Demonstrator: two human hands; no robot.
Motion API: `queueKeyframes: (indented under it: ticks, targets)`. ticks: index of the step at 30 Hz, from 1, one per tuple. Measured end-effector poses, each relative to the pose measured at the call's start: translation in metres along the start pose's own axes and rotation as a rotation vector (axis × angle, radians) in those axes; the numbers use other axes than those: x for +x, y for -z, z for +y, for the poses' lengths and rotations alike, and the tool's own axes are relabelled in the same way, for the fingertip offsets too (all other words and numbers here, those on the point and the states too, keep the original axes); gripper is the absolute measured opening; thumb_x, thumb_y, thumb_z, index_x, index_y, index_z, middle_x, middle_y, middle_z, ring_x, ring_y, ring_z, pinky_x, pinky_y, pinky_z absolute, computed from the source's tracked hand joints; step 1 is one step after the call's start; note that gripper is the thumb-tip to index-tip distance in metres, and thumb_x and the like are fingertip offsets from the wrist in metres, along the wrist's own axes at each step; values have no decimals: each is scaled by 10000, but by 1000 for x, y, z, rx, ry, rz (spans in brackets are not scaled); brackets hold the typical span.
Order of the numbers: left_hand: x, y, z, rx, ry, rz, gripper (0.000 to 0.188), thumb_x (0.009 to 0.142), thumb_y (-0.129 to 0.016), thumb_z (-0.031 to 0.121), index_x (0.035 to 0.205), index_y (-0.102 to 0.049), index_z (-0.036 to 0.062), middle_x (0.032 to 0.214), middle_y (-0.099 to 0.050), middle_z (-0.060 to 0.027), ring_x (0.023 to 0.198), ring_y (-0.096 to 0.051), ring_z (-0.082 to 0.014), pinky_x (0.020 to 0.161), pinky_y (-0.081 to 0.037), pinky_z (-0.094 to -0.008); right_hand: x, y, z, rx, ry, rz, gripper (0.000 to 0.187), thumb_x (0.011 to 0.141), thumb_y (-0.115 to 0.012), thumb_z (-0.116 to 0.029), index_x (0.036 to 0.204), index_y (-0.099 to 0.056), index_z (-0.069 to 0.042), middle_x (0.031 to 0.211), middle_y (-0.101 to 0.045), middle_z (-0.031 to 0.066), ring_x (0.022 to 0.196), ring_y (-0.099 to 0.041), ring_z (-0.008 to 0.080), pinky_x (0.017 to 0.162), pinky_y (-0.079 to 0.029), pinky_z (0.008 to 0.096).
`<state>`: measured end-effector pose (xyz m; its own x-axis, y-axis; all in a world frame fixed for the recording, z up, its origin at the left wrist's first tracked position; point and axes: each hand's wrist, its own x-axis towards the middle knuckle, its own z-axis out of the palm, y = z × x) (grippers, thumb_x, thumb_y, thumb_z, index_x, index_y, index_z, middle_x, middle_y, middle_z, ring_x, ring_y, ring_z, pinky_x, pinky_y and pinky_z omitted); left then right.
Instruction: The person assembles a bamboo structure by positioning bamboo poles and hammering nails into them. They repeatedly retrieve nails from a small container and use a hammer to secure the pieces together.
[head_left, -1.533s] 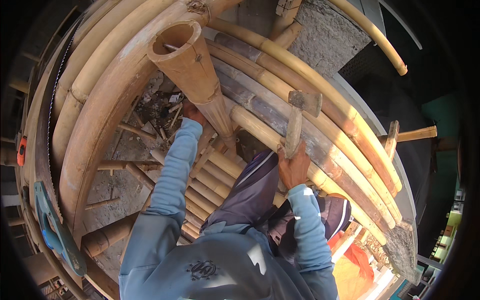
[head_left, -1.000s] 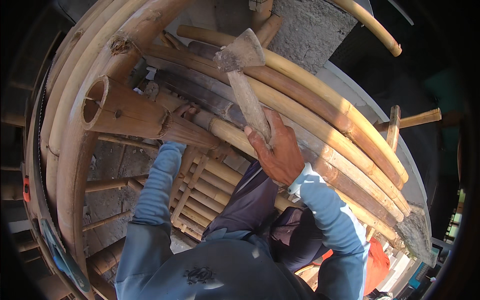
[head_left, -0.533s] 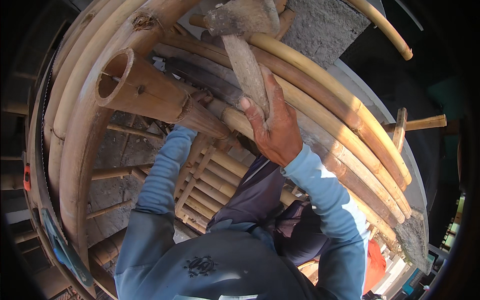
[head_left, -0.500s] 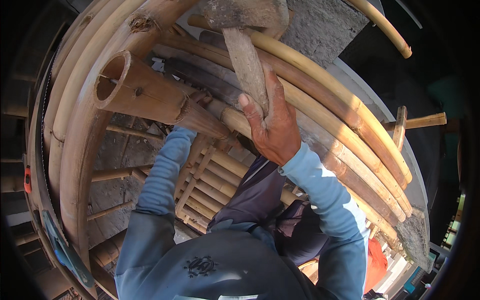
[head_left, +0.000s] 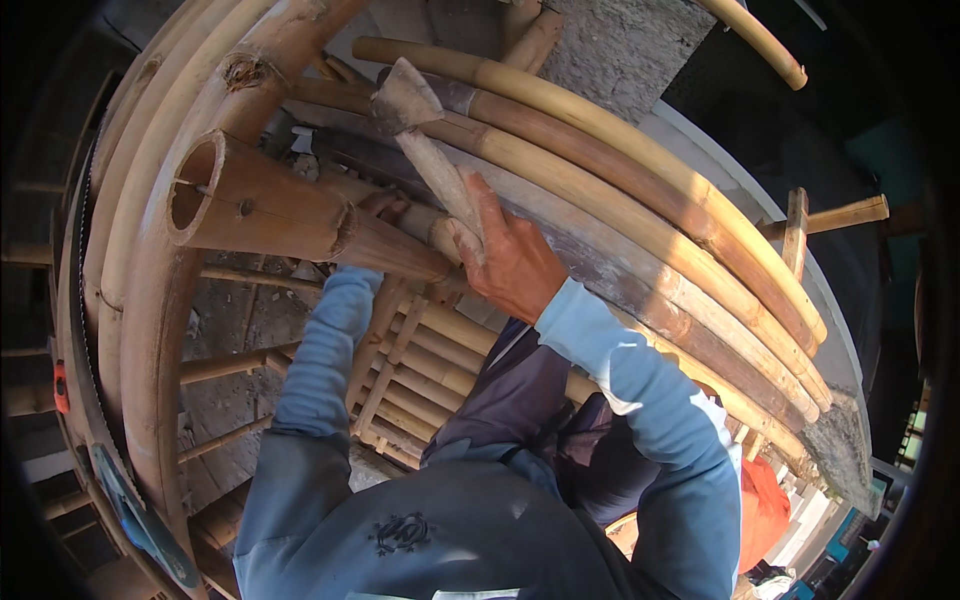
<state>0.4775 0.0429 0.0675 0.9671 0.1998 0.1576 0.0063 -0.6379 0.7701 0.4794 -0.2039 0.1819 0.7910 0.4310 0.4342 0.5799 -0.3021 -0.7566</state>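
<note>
Set apart from each other, the hands do different jobs: the right hand (head_left: 512, 250) is wrapped around the lower handle of a hatchet-like tool (head_left: 440, 178), while the left hand (head_left: 388, 206) is mostly hidden behind a wide bamboo tube (head_left: 275, 218), so I cannot tell whether it grips anything. Its forearm passes under the tube and a few fingers show on the far side, a placement that would suit steadying from behind. Holding the handle near its end probably leaves the blocky head free to swing; that head stands up and away from the person, in front of the row of bamboo poles (head_left: 600, 205). The tube slants across the middle left, its open mouth turned leftward and its narrow end near the right hand. A thin pin (head_left: 190, 185) shows in the mouth, perhaps fastening something through the wall. Further left, a saw with a teal handle (head_left: 145, 520) lies along the thick curved bamboo (head_left: 160, 310), apparently parked within reach, with a small red tool (head_left: 61, 388) beside its blade.
</note>
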Motion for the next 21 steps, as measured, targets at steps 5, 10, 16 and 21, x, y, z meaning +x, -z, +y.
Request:
queueKeyframes:
  ticks: [5, 10, 16, 21]
  targets:
    - [-5, 3, -9, -26, 25, 30, 288, 939, -666, 274, 1102, -694, 38, 1158, -666, -146, 1090, -634, -300, 984, -481, -381, 9, 8, -13, -13, -31, -119, 650, 933, -635, -95, 1486, -327, 54, 1002, -667, 344, 867, -710, 440, 768, -569, 445]
    - [-2, 2, 3, -5, 73, -56, 317, 967, -650, 295, 1167, -689, 51, 1208, -670, -113, 1112, -632, -262, 979, -485, -373, 7, 16, -14, -73, -165, -238, 668, 916, -615, -118, 1483, -317, 70, 842, -658, 346, 728, -666, 495, 706, -544, 515]
    - [2, 3, -17, -2, 15, -42, 254, 953, -673, 235, 1117, -701, 43, 1140, -672, -137, 1069, -639, -274, 954, -496, -383, 14, 17, -25, 33, 24, 35, 666, 925, -654, -125, 1481, -322, 26, 911, -675, 349, 803, -678, 517, 719, -549, 514]
    - [-3, -12, -29, 72, -111, 70, 238, 939, -686, 211, 1112, -715, 50, 1107, -680, -136, 1063, -642, -282, 944, -500, -389, -10, 15, -6, -154, -119, -268, 654, 920, -652, -113, 1461, -324, 51, 888, -658, 368, 786, -677, 516, 706, -547, 519]
